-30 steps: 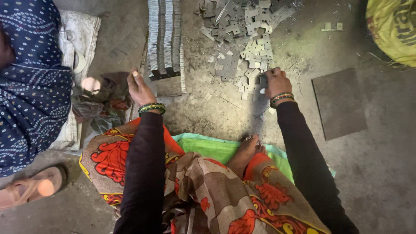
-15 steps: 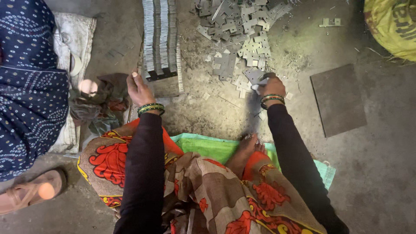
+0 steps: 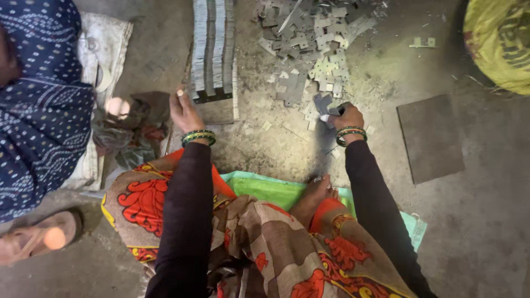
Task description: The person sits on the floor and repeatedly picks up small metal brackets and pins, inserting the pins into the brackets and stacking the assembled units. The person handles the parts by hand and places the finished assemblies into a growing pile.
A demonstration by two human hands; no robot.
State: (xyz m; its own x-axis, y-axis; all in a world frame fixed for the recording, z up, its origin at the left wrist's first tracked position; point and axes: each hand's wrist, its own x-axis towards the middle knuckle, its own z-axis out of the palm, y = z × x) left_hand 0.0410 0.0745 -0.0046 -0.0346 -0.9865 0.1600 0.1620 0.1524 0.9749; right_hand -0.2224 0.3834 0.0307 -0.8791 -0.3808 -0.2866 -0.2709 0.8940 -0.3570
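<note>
The right hand [image 3: 346, 117] is clenched around a few flat grey metal pieces [image 3: 323, 104], lifted from the near edge of the loose heap of stamped pieces [image 3: 314, 33] spread on the floor just beyond it, where they are easy to scoop. The left hand [image 3: 185, 110] is released, fingers loose, resting at the near end of the neat rows of stacked pieces [image 3: 214, 47], probably steadying them so they stay on edge. A dark square plate [image 3: 430, 138] lies well to the right of the right hand.

Yellow sack [image 3: 499, 41] cut by edge — right hand [image 3: 345, 117] fingers blurred.
</note>
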